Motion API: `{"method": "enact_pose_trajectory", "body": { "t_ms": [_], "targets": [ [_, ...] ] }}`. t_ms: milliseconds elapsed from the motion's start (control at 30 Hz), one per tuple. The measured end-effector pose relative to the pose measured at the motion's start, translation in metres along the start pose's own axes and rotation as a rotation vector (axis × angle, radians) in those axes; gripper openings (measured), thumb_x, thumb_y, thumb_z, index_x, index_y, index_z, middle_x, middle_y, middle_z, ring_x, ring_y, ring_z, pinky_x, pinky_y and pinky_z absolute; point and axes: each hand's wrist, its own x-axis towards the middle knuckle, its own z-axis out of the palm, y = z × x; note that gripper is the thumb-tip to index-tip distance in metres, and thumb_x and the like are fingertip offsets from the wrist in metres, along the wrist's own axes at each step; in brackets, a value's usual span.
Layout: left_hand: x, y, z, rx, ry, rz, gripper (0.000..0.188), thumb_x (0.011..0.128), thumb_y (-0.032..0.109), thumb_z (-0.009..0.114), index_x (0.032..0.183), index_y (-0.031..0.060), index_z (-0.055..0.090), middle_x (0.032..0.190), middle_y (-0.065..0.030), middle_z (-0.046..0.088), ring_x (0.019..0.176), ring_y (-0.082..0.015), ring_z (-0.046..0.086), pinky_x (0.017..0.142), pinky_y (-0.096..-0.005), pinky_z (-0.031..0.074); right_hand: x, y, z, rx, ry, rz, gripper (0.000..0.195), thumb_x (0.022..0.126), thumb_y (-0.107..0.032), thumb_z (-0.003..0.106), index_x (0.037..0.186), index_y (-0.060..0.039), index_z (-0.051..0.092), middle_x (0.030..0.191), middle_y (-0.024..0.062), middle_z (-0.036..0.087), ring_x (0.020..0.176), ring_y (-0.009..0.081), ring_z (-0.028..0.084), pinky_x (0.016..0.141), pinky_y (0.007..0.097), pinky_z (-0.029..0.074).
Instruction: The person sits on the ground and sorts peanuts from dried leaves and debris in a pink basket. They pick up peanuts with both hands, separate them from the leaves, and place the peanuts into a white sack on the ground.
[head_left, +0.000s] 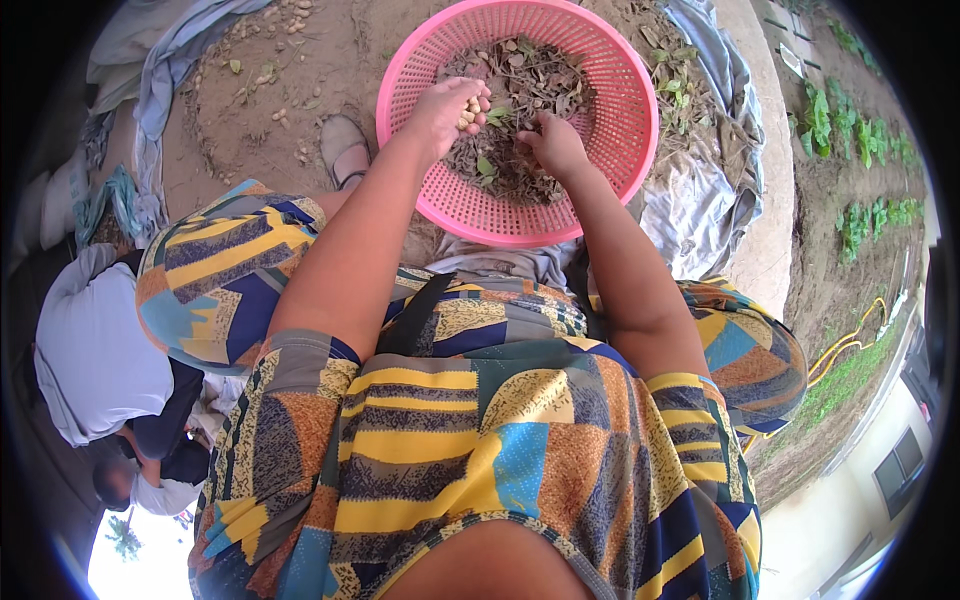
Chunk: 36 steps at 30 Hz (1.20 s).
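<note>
A round pink plastic basket (517, 234) with slotted walls stands before me, dry leaves, stems and soil (525, 64) covering its bottom. Over its left part, my left hand (444, 112) is cupped around several unshelled peanuts (470, 114). My right hand (556, 148) reaches down into the debris, fingers bent and pinched together at the leaves. What lies between those fingertips is hidden. A few green leaves (486, 166) show among the brown ones, between and below the two hands.
Loose peanuts (289, 16) lie on the bare soil (330, 52) to the left. Plant debris (675, 82) and crumpled cloth (694, 210) lie right of the basket. My shoe (341, 142) is near its left side. Another person (105, 345) is at far left.
</note>
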Motion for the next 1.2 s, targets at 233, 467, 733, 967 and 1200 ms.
{"method": "enact_pose_trajectory", "body": {
  "t_ms": [233, 467, 733, 967, 1200],
  "targets": [
    [-0.006, 0.001, 0.009, 0.045, -0.149, -0.008, 0.012, 0.09, 0.02, 0.059, 0.092, 0.0077, 0.057, 0.077, -0.0006, 0.056, 0.061, -0.009, 0.052, 0.049, -0.0188, 0.041, 0.006, -0.024, -0.011, 1.063, 0.003, 0.004, 0.011, 0.09, -0.014, 0.058, 0.09, -0.0052, 0.064, 0.073, -0.0008, 0.061, 0.056, 0.008, 0.055, 0.047, 0.0223, 0.043],
    [-0.005, 0.002, 0.02, -0.008, -0.145, 0.025, 0.023, 0.088, 0.029, 0.064, 0.098, 0.0105, 0.055, 0.077, 0.001, 0.055, 0.061, -0.0081, 0.05, 0.051, -0.0186, 0.039, 0.001, -0.057, -0.009, 1.183, 0.077, -0.08, 0.006, 0.088, -0.015, 0.059, 0.086, -0.0095, 0.062, 0.064, -0.0033, 0.056, 0.053, 0.0047, 0.049, 0.042, 0.0195, 0.037],
    [-0.006, 0.003, 0.018, 0.014, -0.079, 0.139, 0.029, 0.088, 0.031, 0.064, 0.105, 0.009, 0.058, 0.075, 0.0016, 0.055, 0.062, -0.0074, 0.049, 0.051, -0.0196, 0.038, -0.013, -0.073, -0.009, 1.326, 0.008, -0.016, 0.006, 0.088, -0.014, 0.06, 0.088, -0.0094, 0.063, 0.065, -0.0045, 0.055, 0.052, 0.0038, 0.046, 0.042, 0.02, 0.037],
    [-0.004, 0.005, 0.015, -0.182, -0.13, 0.032, 0.028, 0.09, 0.03, 0.06, 0.105, 0.0078, 0.057, 0.081, -0.0012, 0.058, 0.065, -0.008, 0.051, 0.051, -0.019, 0.039, -0.014, -0.076, -0.008, 1.422, -0.051, 0.053, 0.007, 0.09, -0.016, 0.057, 0.092, -0.0096, 0.06, 0.066, 0.0001, 0.056, 0.053, 0.0105, 0.052, 0.045, 0.0235, 0.044],
    [0.004, -0.001, 0.005, -0.241, -0.215, -0.094, 0.02, 0.091, 0.025, 0.059, 0.1, 0.0075, 0.056, 0.083, -0.0027, 0.057, 0.064, -0.0094, 0.051, 0.05, -0.0186, 0.041, 0.002, -0.052, 0.0, 1.395, -0.054, -0.004, 0.007, 0.092, -0.013, 0.053, 0.09, -0.0084, 0.057, 0.072, 0.0027, 0.058, 0.063, 0.0106, 0.056, 0.051, 0.0232, 0.046]
  ]
}}
